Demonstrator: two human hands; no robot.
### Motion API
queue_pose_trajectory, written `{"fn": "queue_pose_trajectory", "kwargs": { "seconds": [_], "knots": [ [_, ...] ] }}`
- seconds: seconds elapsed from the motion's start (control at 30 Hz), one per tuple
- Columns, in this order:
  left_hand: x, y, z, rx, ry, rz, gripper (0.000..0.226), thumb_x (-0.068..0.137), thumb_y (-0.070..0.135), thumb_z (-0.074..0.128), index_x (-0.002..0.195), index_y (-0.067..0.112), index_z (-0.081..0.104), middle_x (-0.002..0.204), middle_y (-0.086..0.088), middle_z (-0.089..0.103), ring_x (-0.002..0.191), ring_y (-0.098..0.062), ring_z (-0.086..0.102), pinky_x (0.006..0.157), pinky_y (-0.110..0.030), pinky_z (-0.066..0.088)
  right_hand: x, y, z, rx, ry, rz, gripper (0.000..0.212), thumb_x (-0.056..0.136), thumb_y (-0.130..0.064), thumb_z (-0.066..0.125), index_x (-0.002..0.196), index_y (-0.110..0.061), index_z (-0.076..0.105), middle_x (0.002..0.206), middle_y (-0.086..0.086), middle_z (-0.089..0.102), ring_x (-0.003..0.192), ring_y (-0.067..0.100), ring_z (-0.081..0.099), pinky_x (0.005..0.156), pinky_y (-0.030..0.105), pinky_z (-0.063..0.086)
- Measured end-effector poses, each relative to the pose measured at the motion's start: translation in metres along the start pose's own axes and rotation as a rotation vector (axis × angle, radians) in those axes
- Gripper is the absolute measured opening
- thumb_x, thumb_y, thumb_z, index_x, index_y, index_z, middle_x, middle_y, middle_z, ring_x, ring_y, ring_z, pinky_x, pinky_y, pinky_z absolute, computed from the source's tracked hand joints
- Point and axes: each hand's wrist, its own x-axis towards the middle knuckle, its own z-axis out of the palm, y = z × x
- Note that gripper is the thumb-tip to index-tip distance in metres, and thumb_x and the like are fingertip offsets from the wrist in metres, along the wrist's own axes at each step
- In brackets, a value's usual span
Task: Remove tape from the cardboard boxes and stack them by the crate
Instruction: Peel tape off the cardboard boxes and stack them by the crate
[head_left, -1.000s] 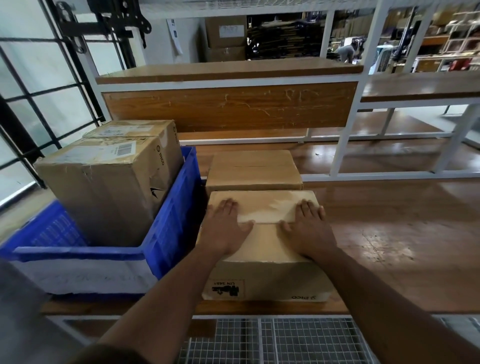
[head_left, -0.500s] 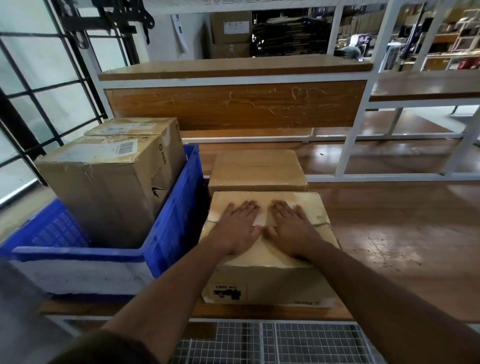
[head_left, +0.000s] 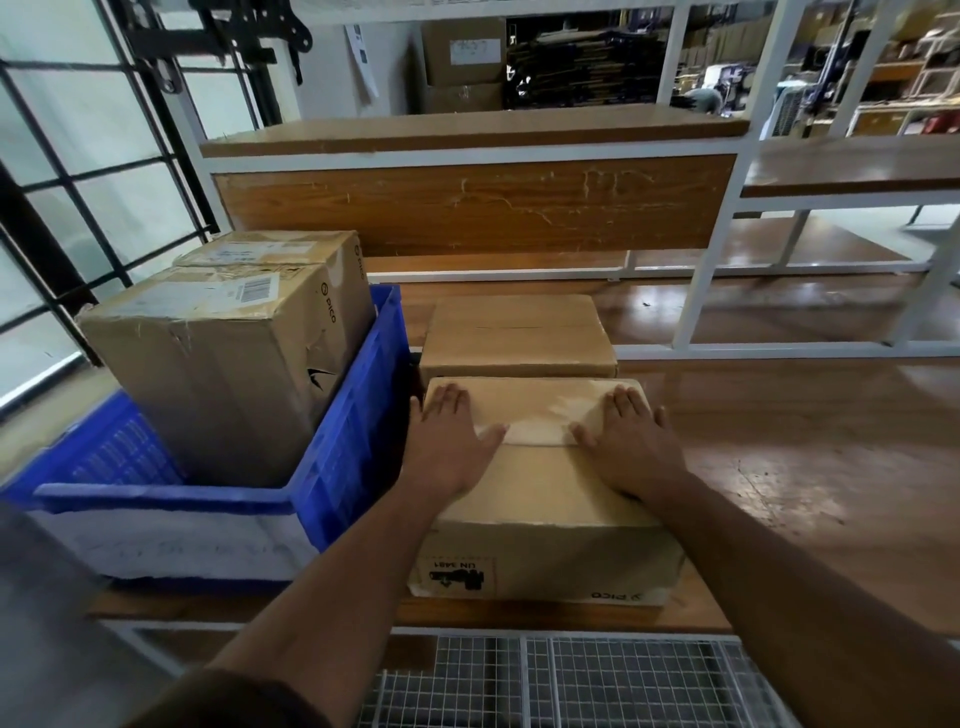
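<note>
Crate: the blue crate (head_left: 332, 467) sits at the left of the bench (head_left: 779, 441), with two taped boxes (head_left: 218, 374) standing inside and leaning on its right wall; if you bump that wall, I judge they could tip.
Left hand: your left hand (head_left: 447, 441) lies flat, fingers straight, on the near box (head_left: 545, 499), close to its left edge; it grips nothing.
Near box: it sits just beside the crate, touching or almost touching the far box (head_left: 519, 332) behind it; pressing hard could cave in the top flaps along the seam.
Tape: the glossy strip (head_left: 535, 415) between your hands looks stuck down; a fast pull could tear the cardboard.
Right hand: your right hand (head_left: 634, 447) lies flat and open too, near the right edge; an uneven shove could skew the box toward the bench front.
</note>
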Motion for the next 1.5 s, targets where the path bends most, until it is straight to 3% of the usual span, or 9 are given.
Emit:
{"fn": "queue_pose_trajectory", "kwargs": {
  "seconds": [0.23, 0.37, 0.53, 0.73, 0.9, 1.07, 1.23, 1.37, 1.5],
  "knots": [
    [0.004, 0.004, -0.006, -0.332, 0.118, -0.266, 0.116, 0.082, 0.071, 0.063, 0.159, 0.007, 0.004, 0.166, -0.018, 0.012, 0.15, -0.034, 0.024, 0.119, -0.047, 0.03, -0.005, 0.002, -0.001, 0.074, 0.057, -0.018, 0.079, 0.099, -0.062, 0.023, 0.157, -0.008, 0.013, 0.165, 0.01, 0.007, 0.152, 0.024, 0.004, 0.121, 0.047, 0.016],
    [0.002, 0.003, -0.01, -0.314, 0.085, -0.384, 0.127, 0.074, 0.081, 0.063, 0.159, 0.005, 0.008, 0.148, -0.015, 0.048, 0.124, -0.032, 0.058, 0.095, -0.043, 0.05, -0.014, 0.001, 0.001, 0.274, 0.108, 0.143, 0.09, 0.092, -0.067, 0.04, 0.155, -0.01, 0.012, 0.162, 0.018, 0.012, 0.147, 0.038, 0.02, 0.11, 0.051, 0.034],
    [-0.019, -0.004, -0.02, -0.345, 0.044, -0.387, 0.083, 0.073, 0.081, 0.064, 0.118, 0.013, 0.05, 0.107, -0.001, 0.062, 0.086, -0.017, 0.057, 0.064, -0.029, 0.041, -0.028, 0.003, -0.001, 0.37, 0.184, 0.196, 0.088, 0.089, -0.066, 0.051, 0.151, -0.011, 0.022, 0.144, 0.019, 0.043, 0.124, 0.037, 0.05, 0.093, 0.048, 0.048],
    [-0.06, -0.002, -0.03, -0.494, 0.254, -0.343, 0.078, 0.073, 0.074, 0.07, 0.124, 0.019, 0.047, 0.118, -0.001, 0.062, 0.097, -0.016, 0.059, 0.073, -0.027, 0.04, -0.06, 0.005, -0.006, 0.505, 0.473, 0.076, 0.093, 0.087, -0.063, 0.059, 0.155, -0.02, 0.011, 0.151, 0.013, 0.034, 0.129, 0.033, 0.047, 0.092, 0.049, 0.052],
    [-0.082, 0.004, -0.034, -0.666, 0.538, -0.194, 0.109, 0.066, 0.062, 0.084, 0.149, 0.023, 0.026, 0.146, -0.001, 0.046, 0.128, -0.02, 0.05, 0.099, -0.038, 0.047, -0.069, 0.004, -0.032, 0.629, 0.619, 0.085, 0.12, 0.071, -0.068, 0.073, 0.155, -0.034, -0.006, 0.151, 0.017, 0.027, 0.132, 0.039, 0.041, 0.086, 0.053, 0.055],
    [-0.096, 0.0, -0.027, -0.665, 0.509, -0.217, 0.14, 0.057, 0.05, 0.093, 0.159, 0.033, -0.002, 0.159, -0.003, 0.026, 0.142, -0.027, 0.037, 0.109, -0.058, 0.041, -0.077, 0.008, -0.03, 0.629, 0.568, 0.039, 0.129, 0.062, -0.059, 0.084, 0.155, -0.039, -0.003, 0.15, 0.017, 0.027, 0.129, 0.036, 0.043, 0.087, 0.049, 0.054],
    [-0.111, -0.008, -0.014, -0.696, 0.427, -0.222, 0.139, 0.059, 0.062, 0.087, 0.158, 0.039, -0.007, 0.162, -0.005, 0.021, 0.14, -0.032, 0.039, 0.105, -0.056, 0.043, -0.094, 0.011, -0.003, 0.635, 0.525, 0.042, 0.109, 0.061, -0.064, 0.08, 0.146, -0.029, 0.022, 0.15, 0.015, 0.029, 0.127, 0.036, 0.047, 0.078, 0.043, 0.055],
    [-0.11, -0.01, -0.019, -0.66, 0.467, -0.166, 0.116, 0.071, 0.085, 0.061, 0.158, 0.036, 0.0, 0.162, -0.001, 0.018, 0.145, -0.027, 0.031, 0.11, -0.056, 0.04, -0.093, 0.012, -0.006, 0.333, 0.683, -0.07, 0.088, 0.076, -0.078, 0.059, 0.135, -0.014, 0.041, 0.149, 0.013, 0.034, 0.146, 0.03, 0.022, 0.119, 0.058, 0.016],
    [-0.095, 0.003, -0.045, -0.372, 0.616, 0.079, 0.092, 0.088, 0.078, 0.045, 0.157, 0.02, 0.026, 0.163, -0.003, 0.026, 0.152, -0.014, 0.013, 0.125, -0.049, 0.015, -0.079, -0.004, -0.026, 0.159, 0.618, -0.193, 0.074, 0.094, -0.075, 0.024, 0.127, -0.017, 0.057, 0.139, 0.004, 0.056, 0.145, 0.022, 0.032, 0.122, 0.05, 0.001]
  ]
}}
